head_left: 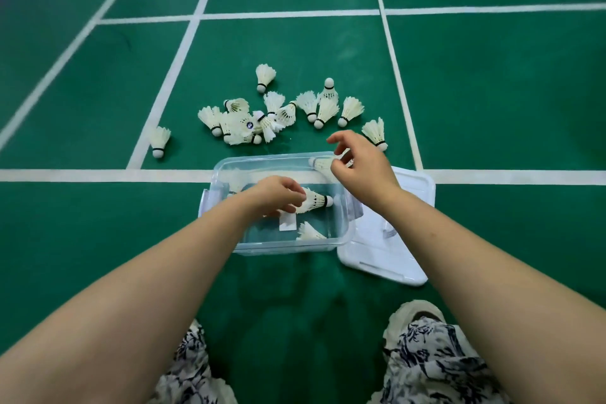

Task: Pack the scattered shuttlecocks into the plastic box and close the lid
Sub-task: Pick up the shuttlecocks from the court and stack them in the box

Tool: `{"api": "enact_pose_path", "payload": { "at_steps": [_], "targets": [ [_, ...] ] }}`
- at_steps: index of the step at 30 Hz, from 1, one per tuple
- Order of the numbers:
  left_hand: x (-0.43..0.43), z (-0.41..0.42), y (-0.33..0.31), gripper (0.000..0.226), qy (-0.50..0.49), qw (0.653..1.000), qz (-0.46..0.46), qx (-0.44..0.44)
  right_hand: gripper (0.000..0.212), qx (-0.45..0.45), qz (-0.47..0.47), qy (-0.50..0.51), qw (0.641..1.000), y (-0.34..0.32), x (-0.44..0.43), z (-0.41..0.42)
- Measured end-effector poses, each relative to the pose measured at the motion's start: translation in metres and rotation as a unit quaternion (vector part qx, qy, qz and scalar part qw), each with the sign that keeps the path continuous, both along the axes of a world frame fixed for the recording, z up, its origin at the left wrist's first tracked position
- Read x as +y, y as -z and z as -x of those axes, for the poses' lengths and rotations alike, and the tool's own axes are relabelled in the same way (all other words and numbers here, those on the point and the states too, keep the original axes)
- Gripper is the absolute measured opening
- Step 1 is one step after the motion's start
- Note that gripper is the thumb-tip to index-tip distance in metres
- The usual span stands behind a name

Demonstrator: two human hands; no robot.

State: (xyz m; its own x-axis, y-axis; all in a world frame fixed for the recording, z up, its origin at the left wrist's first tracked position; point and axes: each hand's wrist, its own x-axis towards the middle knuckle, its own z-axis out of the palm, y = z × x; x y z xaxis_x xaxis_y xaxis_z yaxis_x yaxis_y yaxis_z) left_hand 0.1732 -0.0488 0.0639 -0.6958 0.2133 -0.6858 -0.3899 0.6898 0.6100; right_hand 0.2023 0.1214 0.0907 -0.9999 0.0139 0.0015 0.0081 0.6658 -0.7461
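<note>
A clear plastic box (226, 165) sits open on the green court floor. My left hand (272, 193) is inside it, fingers shut on a white shuttlecock (316, 201) whose cork points right. My right hand (359, 162) hovers over the box's far right corner, holding another shuttlecock (321, 163) by its feathers. One more shuttlecock (308, 233) lies at the near side of the box bottom. Several white shuttlecocks (262, 118) lie scattered on the floor beyond the box. The white lid (387, 252) lies flat to the right of the box.
White court lines (98, 175) cross the floor; one runs under the box's far side. A single shuttlecock (159, 141) lies apart at the left. My knees in patterned fabric (433, 367) and a pale shoe (416, 311) are at the bottom.
</note>
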Motion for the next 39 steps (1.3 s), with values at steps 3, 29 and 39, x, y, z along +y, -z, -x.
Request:
{"api": "enact_pose_path", "payload": {
  "at_steps": [3, 29, 39],
  "targets": [
    [-0.014, 0.001, -0.029, 0.004, -0.009, 0.997, -0.013, 0.077, 0.035, 0.011, -0.004, 0.037, 0.999, -0.014, 0.006, 0.002],
    [-0.079, 0.174, 0.061, 0.072, -0.153, 0.945, 0.213, 0.196, 0.091, -0.167, -0.043, -0.065, 0.983, 0.075, -0.072, 0.198],
    [-0.089, 0.208, 0.101, 0.064, -0.176, 0.962, 0.115, 0.173, 0.112, -0.231, -0.049, -0.055, 0.970, 0.145, -0.134, 0.278]
  ]
}}
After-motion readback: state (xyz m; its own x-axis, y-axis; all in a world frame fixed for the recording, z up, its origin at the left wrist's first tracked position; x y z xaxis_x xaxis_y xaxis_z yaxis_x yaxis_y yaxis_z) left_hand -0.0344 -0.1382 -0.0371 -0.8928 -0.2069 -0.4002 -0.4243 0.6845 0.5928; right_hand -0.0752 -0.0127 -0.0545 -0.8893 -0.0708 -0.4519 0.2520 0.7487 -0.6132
